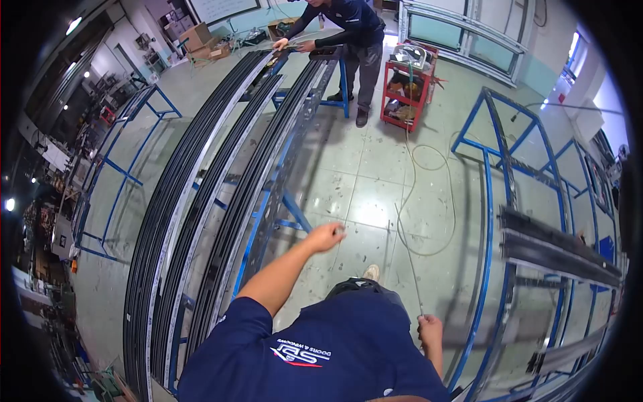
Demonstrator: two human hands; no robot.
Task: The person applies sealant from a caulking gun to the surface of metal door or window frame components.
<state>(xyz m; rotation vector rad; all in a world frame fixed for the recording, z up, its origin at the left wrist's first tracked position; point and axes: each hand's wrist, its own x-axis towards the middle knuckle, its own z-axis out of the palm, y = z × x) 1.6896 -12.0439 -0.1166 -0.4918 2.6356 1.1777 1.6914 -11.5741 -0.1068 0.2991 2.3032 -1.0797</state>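
Hose (pixel 416 291), thin and pale, ran from the fingers of the right hand (pixel 431 331) out across the floor (pixel 328 175), where it lay in loose loops ahead of those fingers and reached on toward a red cart (pixel 404 94) far beyond them. The right fingers were closed around it, low and near the person's side, though how tightly they pressed could not be told. The left hand (pixel 326 237) was raised farther forward, over the floor, with its fingers bent inward; nothing could be seen in them, and whether they were fully clenched could not be told.

To the left of the left fingers, and apart from them, long black profiles (pixel 218 144) with light edges lay in rows on a blue stand (pixel 295 213). Beyond those fingers, at the far end of the rows, a co-worker (pixel 362 33) leaned in with both hands at the profile ends. A light-coloured shoe (pixel 372 271) showed between the person's two hands. To the right of the right fingers, well apart from them, stood a blue frame (pixel 487 221), and beyond it more dark profiles (pixel 559 253) lay across the framework, above and to the right of those fingers.
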